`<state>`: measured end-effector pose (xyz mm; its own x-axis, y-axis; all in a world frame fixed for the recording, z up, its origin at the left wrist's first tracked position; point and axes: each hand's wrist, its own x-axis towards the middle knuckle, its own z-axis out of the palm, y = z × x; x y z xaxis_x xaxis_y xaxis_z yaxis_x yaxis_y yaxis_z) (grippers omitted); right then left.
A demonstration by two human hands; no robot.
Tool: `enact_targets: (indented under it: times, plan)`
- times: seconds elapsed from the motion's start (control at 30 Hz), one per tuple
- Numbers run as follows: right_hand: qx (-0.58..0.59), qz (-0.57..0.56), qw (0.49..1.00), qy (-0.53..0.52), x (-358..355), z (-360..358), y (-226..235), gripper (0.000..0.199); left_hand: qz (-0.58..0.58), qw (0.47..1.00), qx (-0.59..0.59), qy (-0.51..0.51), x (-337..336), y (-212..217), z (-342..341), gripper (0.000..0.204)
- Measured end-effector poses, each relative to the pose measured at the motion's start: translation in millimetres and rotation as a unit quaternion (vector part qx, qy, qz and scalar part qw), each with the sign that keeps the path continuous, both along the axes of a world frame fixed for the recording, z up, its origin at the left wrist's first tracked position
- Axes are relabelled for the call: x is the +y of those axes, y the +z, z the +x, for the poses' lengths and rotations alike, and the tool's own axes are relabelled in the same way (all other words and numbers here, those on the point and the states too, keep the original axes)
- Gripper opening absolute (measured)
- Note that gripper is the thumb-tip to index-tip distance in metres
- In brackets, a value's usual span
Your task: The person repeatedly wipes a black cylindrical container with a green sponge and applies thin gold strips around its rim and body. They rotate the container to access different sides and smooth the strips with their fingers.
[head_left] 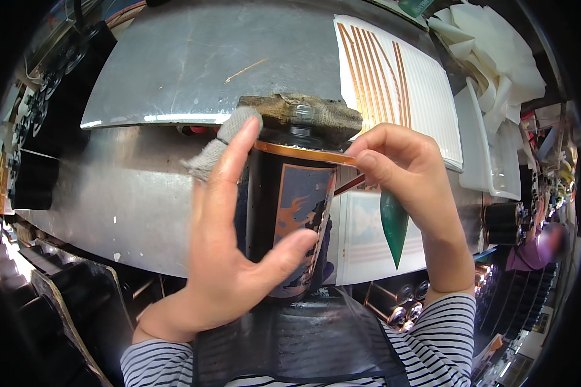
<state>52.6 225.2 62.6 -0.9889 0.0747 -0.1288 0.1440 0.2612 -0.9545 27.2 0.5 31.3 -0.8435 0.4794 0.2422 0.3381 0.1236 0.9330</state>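
Observation:
A black cylinder (262, 213) with a dark blue and copper picture panel (294, 219) stands or lies in front of me; its far end meets a dirty cloth-wrapped block (274, 111). Across its far rim runs a shiny copper-coloured strip (297, 152). My right hand (400, 161) pinches the right end of this strip between thumb and fingers. A green pointed blade (394, 226) hangs below that palm, its grip hidden. My left hand (229, 251) is spread along the cylinder's left side, thumb over the panel. Grey cloth (229, 138) lies at its fingertips, partly hidden.
A white sheet (429, 97) bearing several copper strips lies at the far right of the metal table (174, 77). Beyond it are a white plastic bin (484, 148) and crumpled pale sheeting (497, 58). Nearer lies a printed sheet (368, 251). Black cylinders (394, 300) crowd the near edge.

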Motion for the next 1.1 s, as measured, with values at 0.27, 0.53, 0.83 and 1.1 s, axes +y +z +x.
enact_targets:
  times: [0.27, 0.53, 0.83, 1.1]
  plan:
    - [0.015, -0.033, 0.999, 0.006, 11, 4, -8, 0.021, -0.027, 0.999, 0.022, 0.011, 10, -21, 8, 0.079]
    - [0.013, -0.065, 0.998, -0.006, 24, 10, -12, 0.02, -0.027, 0.999, 0.033, 0.021, 7, -18, 6, 0.07]
    - [0.026, -0.004, 1.0, -0.017, 32, 11, -21, 0.018, -0.321, 0.908, 0.261, -0.065, 32, 24, 4, 0.054]
    - [0.025, -0.029, 0.999, -0.001, 21, 9, -16, 0.015, 0.129, 0.962, -0.238, -0.033, 16, -39, 6, 0.11]
